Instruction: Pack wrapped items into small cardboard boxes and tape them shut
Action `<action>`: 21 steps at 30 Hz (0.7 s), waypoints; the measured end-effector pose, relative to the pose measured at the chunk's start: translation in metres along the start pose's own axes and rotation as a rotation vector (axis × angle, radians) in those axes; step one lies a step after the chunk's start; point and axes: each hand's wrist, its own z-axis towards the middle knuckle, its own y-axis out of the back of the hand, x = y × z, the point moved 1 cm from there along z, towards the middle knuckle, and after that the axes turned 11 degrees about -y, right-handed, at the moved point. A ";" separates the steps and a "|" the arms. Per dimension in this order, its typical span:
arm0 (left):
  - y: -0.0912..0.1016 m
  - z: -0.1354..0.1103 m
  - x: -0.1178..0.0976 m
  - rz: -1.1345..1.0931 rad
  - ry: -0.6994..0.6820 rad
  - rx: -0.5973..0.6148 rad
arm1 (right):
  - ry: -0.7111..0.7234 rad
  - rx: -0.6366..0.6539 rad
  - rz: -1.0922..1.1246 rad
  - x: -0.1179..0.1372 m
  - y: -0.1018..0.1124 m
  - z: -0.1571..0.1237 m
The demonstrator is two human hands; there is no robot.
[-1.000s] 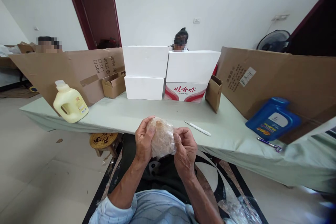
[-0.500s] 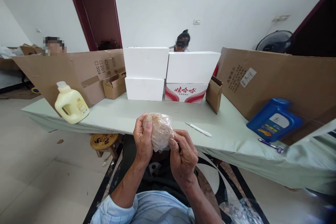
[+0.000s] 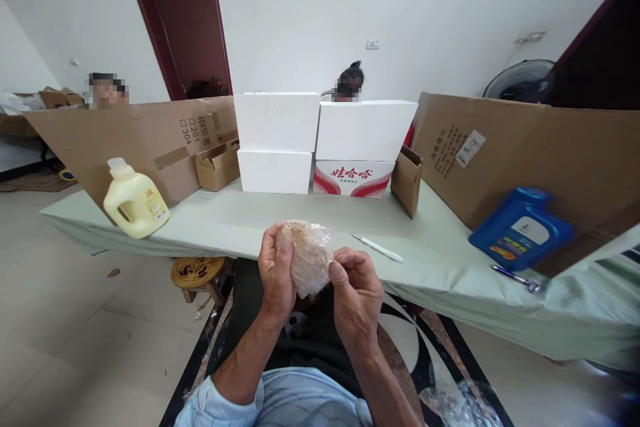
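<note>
A round brownish lump wrapped in clear plastic film [image 3: 309,255] is held up in front of me, just above the near edge of the table [image 3: 250,217]. My left hand [image 3: 277,273] wraps its left side, thumb pressed on the front. My right hand [image 3: 356,290] pinches the film at its lower right with curled fingers. Both hands are closed on the wrapped lump.
On the table lie a white knife [image 3: 377,247], a yellow jug [image 3: 134,199], a blue jug [image 3: 521,227], a purple tool [image 3: 517,277], white foam boxes [image 3: 277,140], small cartons and cardboard screens [image 3: 540,147]. A wooden stool [image 3: 197,272] stands below. Two other people sit beyond the screens.
The wrapped lump has been turned slightly in my hands; my right hand dropped from its side to pinch the film lower down. The view has shifted a little.
</note>
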 end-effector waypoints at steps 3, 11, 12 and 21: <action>0.002 0.002 0.003 0.004 -0.022 -0.018 | 0.277 -0.051 -0.290 0.009 -0.002 -0.008; 0.017 0.002 0.008 0.156 -0.149 0.138 | 0.427 -0.058 -0.474 -0.001 -0.003 -0.011; 0.020 0.004 0.007 0.183 -0.152 0.195 | 0.388 -0.052 -0.439 -0.005 -0.001 -0.009; 0.044 0.053 -0.050 0.624 -0.252 1.032 | 0.161 0.229 -0.360 -0.010 0.026 -0.008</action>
